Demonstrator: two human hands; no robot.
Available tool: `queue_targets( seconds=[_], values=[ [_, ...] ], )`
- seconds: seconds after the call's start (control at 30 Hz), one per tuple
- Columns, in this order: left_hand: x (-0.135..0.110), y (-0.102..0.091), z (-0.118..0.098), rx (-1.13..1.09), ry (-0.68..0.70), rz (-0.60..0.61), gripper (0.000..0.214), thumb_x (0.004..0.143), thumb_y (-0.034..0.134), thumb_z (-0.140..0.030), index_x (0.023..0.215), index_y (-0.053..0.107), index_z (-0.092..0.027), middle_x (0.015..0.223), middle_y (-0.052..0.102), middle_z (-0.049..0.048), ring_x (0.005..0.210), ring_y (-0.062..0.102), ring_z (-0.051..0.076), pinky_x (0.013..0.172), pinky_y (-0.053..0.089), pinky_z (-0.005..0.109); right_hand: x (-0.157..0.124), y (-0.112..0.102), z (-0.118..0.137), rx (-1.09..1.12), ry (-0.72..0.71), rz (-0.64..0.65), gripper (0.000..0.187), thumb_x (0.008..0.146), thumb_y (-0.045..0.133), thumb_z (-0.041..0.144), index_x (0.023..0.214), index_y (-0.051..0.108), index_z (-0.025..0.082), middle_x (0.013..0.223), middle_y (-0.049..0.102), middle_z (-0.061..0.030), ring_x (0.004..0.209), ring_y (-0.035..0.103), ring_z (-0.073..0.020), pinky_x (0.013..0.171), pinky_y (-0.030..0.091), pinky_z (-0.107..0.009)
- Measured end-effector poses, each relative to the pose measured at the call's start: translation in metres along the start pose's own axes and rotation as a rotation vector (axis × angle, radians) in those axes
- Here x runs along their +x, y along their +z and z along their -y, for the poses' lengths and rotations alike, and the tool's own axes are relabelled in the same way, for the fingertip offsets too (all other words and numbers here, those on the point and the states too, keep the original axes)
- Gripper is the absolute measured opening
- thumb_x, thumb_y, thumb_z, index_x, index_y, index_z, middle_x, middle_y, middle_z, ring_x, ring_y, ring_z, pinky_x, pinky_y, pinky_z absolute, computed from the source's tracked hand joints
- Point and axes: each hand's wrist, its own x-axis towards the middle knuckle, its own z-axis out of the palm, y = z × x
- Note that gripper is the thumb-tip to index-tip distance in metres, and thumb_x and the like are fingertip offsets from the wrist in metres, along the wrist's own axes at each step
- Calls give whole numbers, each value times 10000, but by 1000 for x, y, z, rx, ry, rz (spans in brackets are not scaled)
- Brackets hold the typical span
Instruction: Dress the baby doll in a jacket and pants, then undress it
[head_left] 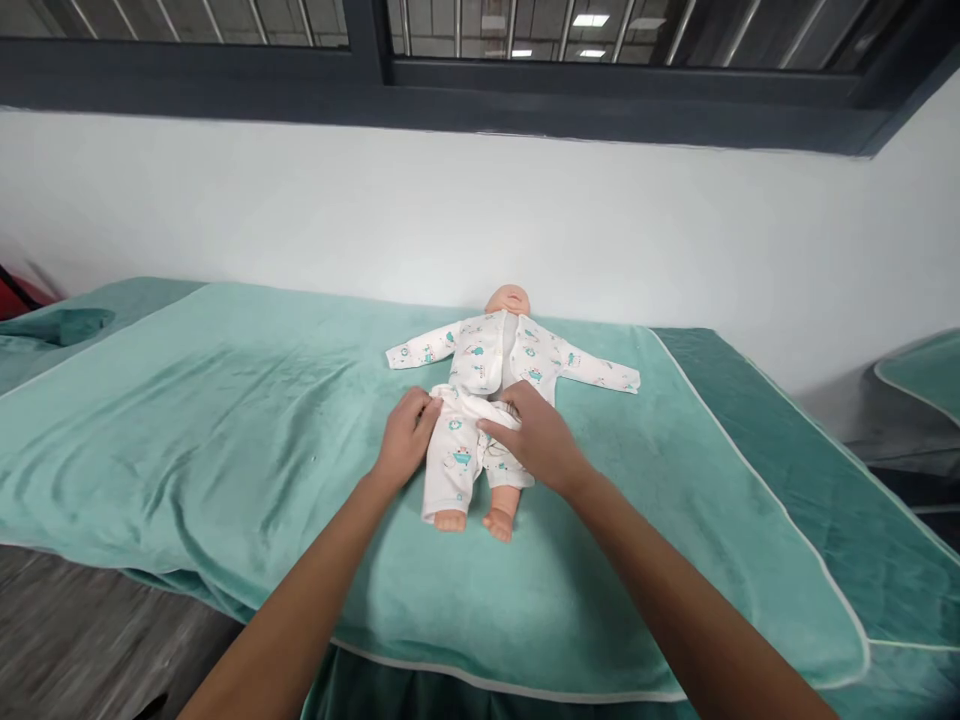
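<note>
A baby doll (508,299) lies on its back on a teal towel (225,420), head toward the wall. It wears a white printed top (480,355) with sleeves spread out and matching white pants (456,455). Its bare feet stick out below. My left hand (406,435) pinches the pants' waistband at the doll's left hip. My right hand (534,432) grips the waistband on the other side, fingers curled over the fabric.
The towel covers a dark teal padded table (810,470) against a white wall (675,230). Another teal-covered surface (926,375) shows at the right edge. A folded teal cloth (64,325) lies far left. Grey floor (67,630) lies below left.
</note>
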Motion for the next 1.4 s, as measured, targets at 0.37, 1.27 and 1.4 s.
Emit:
queue_targets(
  seconds=[0.37, 1.27, 1.4],
  values=[
    [55, 15, -42, 133, -87, 408, 338, 699, 770, -311, 969, 582, -233, 938, 615, 8, 761, 554, 168, 655, 395, 285, 13, 2, -15, -518, 149, -8, 289, 895, 656, 451, 964, 508, 212, 1029, 606, -80, 892, 581, -228, 609, 353, -290],
    [31, -3, 30, -111, -205, -18, 226, 802, 649, -364, 974, 669, -219, 836, 628, 16, 791, 575, 184, 765, 452, 303, -31, -17, -81, 157, 227, -266, 266, 878, 586, 478, 892, 589, 212, 857, 628, -41, 763, 580, -186, 711, 455, -324],
    [24, -6, 21, -407, -286, 328, 275, 769, 714, -372, 992, 702, -211, 815, 638, 8, 731, 560, 156, 688, 440, 269, -10, -2, -60, 314, 42, -57, 287, 883, 639, 455, 751, 578, 207, 807, 576, -10, 758, 534, -159, 727, 445, -309]
  ],
)
